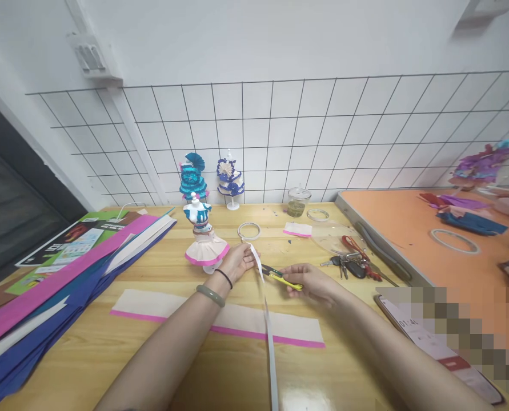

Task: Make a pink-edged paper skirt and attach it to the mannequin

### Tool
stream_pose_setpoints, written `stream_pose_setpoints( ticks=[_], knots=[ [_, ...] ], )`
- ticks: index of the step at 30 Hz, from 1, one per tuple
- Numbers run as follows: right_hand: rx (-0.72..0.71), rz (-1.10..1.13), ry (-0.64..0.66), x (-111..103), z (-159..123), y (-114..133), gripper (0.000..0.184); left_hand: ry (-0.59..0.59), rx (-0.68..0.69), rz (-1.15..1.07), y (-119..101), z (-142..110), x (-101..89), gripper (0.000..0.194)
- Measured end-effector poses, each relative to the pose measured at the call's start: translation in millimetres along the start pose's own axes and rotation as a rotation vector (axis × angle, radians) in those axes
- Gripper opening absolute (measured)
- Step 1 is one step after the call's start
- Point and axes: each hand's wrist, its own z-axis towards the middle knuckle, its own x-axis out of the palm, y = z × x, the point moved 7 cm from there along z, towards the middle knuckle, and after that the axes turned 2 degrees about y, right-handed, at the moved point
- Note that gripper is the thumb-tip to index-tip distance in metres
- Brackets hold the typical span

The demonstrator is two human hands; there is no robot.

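My left hand (238, 262) pinches the upper end of a narrow white strip (270, 354), which hangs down towards the table's front edge. In my right hand (309, 281) is a small pair of scissors (285, 278) with yellow on the handle. Their dark blades point left, at the strip; I cannot tell whether they touch it. Under my left forearm lies a long cream paper band (288, 328) with a pink lower edge. Just left of my left hand stands a small dress form (207, 248) in a cream ruffled skirt trimmed pink and a blue-and-white top.
Ring-shaped rolls (249, 230) lie behind my hands. Two dressed figures (231, 180) and a lidded glass jar (297, 202) stand by the wall. Coloured paper sheets (65, 285) cover the left side. Keys (349, 265) and a phone (443, 348) lie on the right, beside an orange surface (400, 228).
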Motion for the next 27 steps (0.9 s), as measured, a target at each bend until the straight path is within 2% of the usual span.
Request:
stream_pose_setpoints(
  ticks=[4, 7, 10, 13, 19, 23, 27],
  knots=[
    [-0.044, -0.091, -0.027, -16.9, -10.4, -5.8, 0.016, 0.068, 0.018, -0.006, -1.9, -12.2, 1.9, 0.006],
    [-0.103, -0.270, -0.095, -25.8, -6.4, -1.9, 0.013, 0.121, 0.015, 0.004, 0.3, -17.6, 0.8, 0.025],
    [-0.195, -0.520, -0.189, -28.6, 2.9, 11.7, 0.022, 0.151, 0.001, 0.023, 3.4, -18.5, -2.7, 0.038],
    [-0.288, -0.776, -0.228, -22.6, 14.1, 27.1, 0.032, 0.169, -0.007, 0.037, 4.4, -17.5, -6.8, 0.041],
    [-0.420, -1.155, -0.182, 0.2, 38.2, 42.2, 0.040, 0.224, -0.040, 0.051, 3.5, -18.4, -10.8, 0.040],
    [-0.486, -1.284, -0.156, 13.1, 45.9, 45.1, 0.041, 0.264, -0.064, 0.042, 4.7, -19.2, -9.9, 0.039],
    [-0.537, -1.323, -0.122, 22.4, 47.6, 46.1, 0.038, 0.290, -0.077, 0.030, 6.0, -18.6, -8.3, 0.038]
  ],
)
